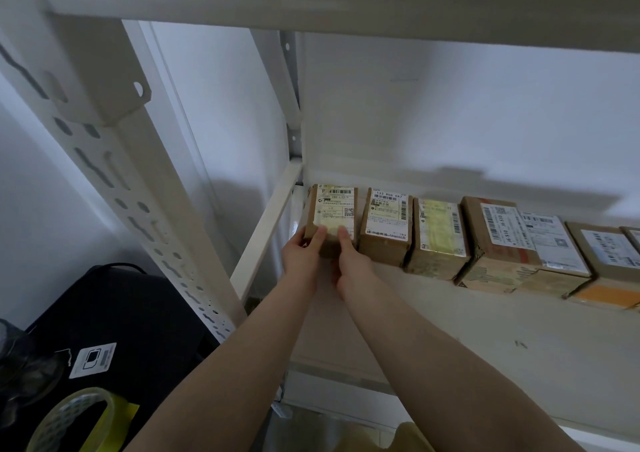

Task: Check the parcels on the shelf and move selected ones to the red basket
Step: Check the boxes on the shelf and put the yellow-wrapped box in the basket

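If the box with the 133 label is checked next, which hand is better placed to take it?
The right hand. It grips the end box on the side that faces the 133 box, which stands right beside it. The left hand holds the far side, by the shelf post.

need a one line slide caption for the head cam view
Both hands, left hand and right hand, grip the leftmost parcel in a row of labelled boxes on a white shelf.

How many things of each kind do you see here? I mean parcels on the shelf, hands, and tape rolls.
Parcels on the shelf: 7, counting the leftmost parcel and one cut off at the right edge
Hands: 2, left hand and right hand
Tape roll: 1
Total: 10
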